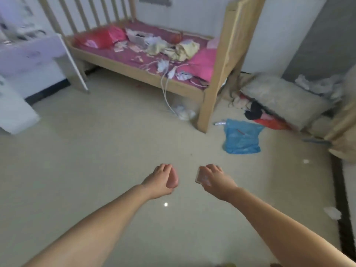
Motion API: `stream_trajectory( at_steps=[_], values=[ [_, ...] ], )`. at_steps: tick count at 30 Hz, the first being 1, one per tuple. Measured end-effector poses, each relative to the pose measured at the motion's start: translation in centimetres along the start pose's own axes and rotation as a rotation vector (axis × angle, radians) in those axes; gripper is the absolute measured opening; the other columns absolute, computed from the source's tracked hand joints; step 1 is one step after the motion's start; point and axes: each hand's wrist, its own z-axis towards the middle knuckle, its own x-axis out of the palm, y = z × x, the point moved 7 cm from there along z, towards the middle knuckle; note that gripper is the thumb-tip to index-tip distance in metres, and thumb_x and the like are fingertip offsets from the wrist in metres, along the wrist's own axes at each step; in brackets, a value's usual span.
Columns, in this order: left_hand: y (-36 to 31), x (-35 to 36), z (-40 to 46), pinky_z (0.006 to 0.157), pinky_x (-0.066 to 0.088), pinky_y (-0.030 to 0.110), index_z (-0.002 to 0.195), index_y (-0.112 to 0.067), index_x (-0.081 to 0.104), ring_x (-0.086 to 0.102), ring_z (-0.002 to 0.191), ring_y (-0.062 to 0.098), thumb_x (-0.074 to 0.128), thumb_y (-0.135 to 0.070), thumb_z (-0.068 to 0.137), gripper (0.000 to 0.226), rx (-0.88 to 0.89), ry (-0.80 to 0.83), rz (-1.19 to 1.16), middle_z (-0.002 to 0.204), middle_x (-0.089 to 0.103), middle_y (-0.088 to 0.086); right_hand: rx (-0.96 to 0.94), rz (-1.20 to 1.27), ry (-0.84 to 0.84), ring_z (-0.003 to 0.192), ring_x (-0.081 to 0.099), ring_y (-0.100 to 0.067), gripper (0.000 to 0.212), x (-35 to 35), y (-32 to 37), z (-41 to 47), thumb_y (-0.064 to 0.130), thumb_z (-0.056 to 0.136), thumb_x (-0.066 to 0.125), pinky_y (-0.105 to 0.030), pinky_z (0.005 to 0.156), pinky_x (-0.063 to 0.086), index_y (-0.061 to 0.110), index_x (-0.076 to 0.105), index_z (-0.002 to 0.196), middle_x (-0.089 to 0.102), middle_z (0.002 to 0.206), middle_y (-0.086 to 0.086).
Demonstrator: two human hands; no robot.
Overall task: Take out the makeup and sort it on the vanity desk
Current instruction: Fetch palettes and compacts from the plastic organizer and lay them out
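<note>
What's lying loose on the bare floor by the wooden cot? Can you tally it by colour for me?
Blue: 1, a plastic bag
White: 3, a crumpled bundle under the cot, plus two small scraps
Total: 4
The clothes heap by the pillow is too jumbled to count.

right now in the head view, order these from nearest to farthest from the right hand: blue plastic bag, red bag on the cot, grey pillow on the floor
1. Blue plastic bag, on the floor just ahead and to the right of the right hand.
2. Grey pillow, farther right, against the wall.
3. Red bag, far left end of the wooden cot mattress.
</note>
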Motion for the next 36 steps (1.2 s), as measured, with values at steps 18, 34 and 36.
stream_trajectory(
  at_steps=[18, 34, 36],
  values=[
    [45.0, -15.8, -18.8, 0.099, 0.040, 0.039, 0.142, -0.011, 0.025, 0.037, 0.126, 0.026, 0.062, -0.032, 0.081, 0.075, -0.643, -0.341, -0.114, 0.139, 0.034, 0.009, -0.796, -0.156, 0.194, 0.130, 0.033, -0.023, 0.054, 8.0, 52.2, 26.8, 0.029, 0.089, 0.053, -0.035, 0.094, 0.045, 0.024, 0.034, 0.139, 0.038, 0.139, -0.001],
    [78.0, -33.9, -11.2, 0.104, 0.035, 0.032, 0.145, -0.011, 0.019, 0.032, 0.130, 0.023, 0.061, -0.036, 0.082, 0.080, -0.881, -0.415, -0.259, 0.143, 0.028, 0.007, -1.062, -0.189, 0.252, 0.125, 0.038, -0.023, 0.054, 8.4, 80.2, 59.2, 0.030, 0.087, 0.053, -0.034, 0.089, 0.049, 0.024, 0.036, 0.138, 0.042, 0.134, 0.000],
    [83.0, -36.5, -9.6, 0.103, 0.035, 0.031, 0.145, -0.011, 0.018, 0.032, 0.129, 0.023, 0.062, -0.036, 0.082, 0.081, -0.871, -0.418, -0.247, 0.143, 0.028, 0.007, -1.068, -0.181, 0.230, 0.125, 0.038, -0.023, 0.054, 8.7, 83.8, 63.8, 0.030, 0.087, 0.054, -0.035, 0.089, 0.049, 0.024, 0.036, 0.138, 0.042, 0.134, 0.000]
  ],
)
